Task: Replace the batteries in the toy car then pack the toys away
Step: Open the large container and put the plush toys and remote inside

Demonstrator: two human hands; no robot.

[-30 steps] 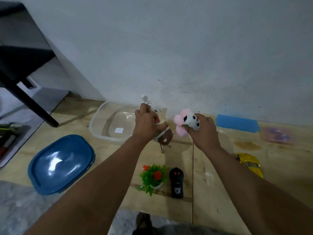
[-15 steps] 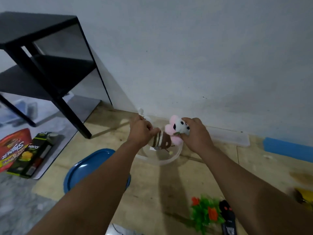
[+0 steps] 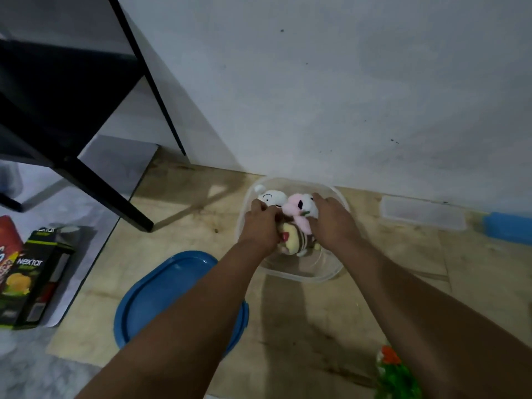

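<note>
Left hand (image 3: pixel 260 226) gripping a white plush (image 3: pixel 273 198) and striped plush (image 3: pixel 293 240), right hand (image 3: pixel 334 223) gripping a pink-and-white plush (image 3: pixel 299 204), all inside the clear tub (image 3: pixel 302 276) on the plywood floor (image 3: pixel 187 197), blue lid (image 3: pixel 161 292) nearby.

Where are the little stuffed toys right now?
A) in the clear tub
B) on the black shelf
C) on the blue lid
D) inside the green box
A: both hands, left hand and right hand, are down inside the clear tub, with the stuffed toys bunched between them.
</note>
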